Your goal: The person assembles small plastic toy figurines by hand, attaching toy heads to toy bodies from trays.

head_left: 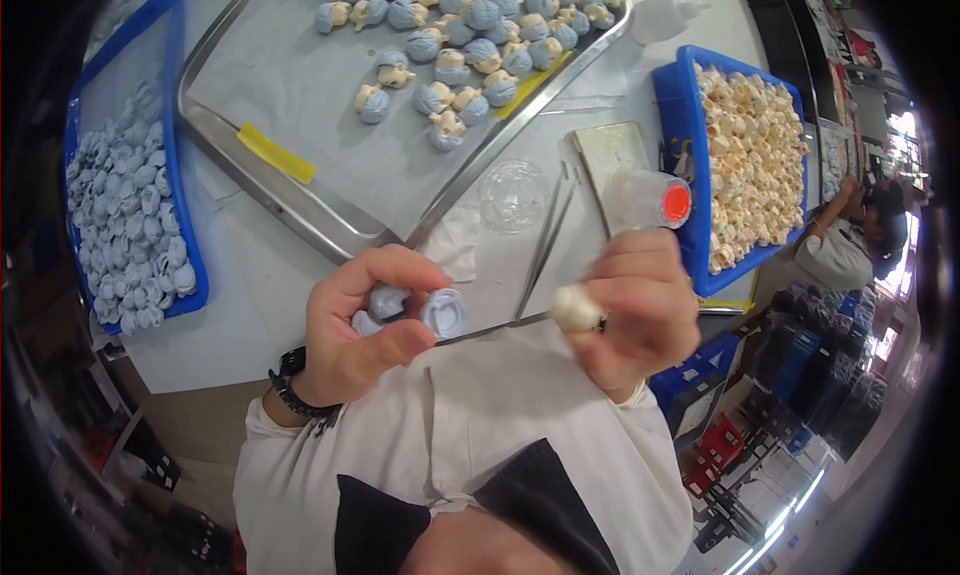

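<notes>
My left hand [365, 325] is closed around several grey-blue hollow doll-hair pieces. One hair piece [443, 314] is pinched between thumb and fingertips, its hollow side showing; others [388, 301] sit in the palm, partly hidden. In my right hand [640, 310], slightly blurred, a small cream doll head [577, 308] is gripped by the fingertips. The two pieces are apart. Beyond my hands, a pair of metal tweezers [548, 237] lies on the table beside a clear round dish [513, 196].
A metal tray [300, 217] holds many joined blue-haired heads. Blue bins stand at left [190, 215] with hair pieces and at right [678, 105] with cream heads. A clear cup with a red-orange end [648, 197] lies near a pale flat pad [612, 155]. Another person [845, 245] sits far right.
</notes>
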`<state>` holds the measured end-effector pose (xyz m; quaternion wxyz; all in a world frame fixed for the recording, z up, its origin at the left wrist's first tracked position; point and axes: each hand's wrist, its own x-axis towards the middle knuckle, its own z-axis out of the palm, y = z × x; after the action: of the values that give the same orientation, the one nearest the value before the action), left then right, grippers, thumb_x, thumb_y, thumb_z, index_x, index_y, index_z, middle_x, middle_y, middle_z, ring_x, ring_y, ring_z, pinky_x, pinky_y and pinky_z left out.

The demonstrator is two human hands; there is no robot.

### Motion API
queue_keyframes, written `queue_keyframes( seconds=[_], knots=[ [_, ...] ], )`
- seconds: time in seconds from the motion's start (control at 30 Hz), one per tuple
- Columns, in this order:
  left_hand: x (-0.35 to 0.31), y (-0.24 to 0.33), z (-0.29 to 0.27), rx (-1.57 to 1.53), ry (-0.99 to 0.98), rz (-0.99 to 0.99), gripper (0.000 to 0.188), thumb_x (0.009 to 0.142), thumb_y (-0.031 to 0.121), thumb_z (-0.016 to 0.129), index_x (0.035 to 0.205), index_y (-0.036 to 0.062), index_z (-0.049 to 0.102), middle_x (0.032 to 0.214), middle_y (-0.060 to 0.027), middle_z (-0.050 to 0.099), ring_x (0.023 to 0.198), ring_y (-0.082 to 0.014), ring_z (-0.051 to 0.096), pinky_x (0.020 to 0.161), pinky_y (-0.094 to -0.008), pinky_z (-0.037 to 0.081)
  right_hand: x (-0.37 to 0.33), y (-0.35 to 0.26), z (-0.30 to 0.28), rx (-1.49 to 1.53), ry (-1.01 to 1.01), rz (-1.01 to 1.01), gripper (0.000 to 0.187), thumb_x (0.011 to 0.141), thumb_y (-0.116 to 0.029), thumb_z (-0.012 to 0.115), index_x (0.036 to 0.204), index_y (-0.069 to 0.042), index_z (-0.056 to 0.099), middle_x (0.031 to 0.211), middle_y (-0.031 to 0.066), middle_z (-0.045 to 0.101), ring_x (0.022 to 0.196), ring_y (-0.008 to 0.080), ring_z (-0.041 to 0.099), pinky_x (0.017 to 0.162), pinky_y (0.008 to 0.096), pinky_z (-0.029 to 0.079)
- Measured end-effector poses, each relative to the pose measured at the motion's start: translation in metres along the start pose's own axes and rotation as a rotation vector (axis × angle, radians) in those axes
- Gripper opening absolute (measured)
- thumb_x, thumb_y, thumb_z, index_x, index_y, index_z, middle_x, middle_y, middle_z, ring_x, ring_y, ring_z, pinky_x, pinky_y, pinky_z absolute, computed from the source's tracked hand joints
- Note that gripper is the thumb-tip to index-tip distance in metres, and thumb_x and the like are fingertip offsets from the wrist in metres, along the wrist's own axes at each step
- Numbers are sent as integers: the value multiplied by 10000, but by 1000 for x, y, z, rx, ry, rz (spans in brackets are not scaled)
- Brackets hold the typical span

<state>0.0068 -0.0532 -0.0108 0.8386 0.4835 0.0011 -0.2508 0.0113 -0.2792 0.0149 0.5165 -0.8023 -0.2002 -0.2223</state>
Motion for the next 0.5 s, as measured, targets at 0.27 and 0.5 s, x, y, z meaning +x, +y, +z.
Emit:
queue_keyframes(
  seconds=[0.27,0.5],
  knots=[
    [1,-1,-3,40,-35,99,306,740,172,698,939,-14,559,942,-100,548,710,-77,475,641,-202,383,4,-5,36,166,-144,-27,287,578,-62,737,824,-11,598,725,73,572,619,208,522,549,279,407],
    [-5,-3,-3,239,33,172,313,732,187,705,915,-24,565,919,-130,555,703,-99,490,627,-215,397,5,1,37,234,-274,-8,262,628,-145,746,793,4,608,699,71,551,603,204,503,521,288,389]
  ],
)
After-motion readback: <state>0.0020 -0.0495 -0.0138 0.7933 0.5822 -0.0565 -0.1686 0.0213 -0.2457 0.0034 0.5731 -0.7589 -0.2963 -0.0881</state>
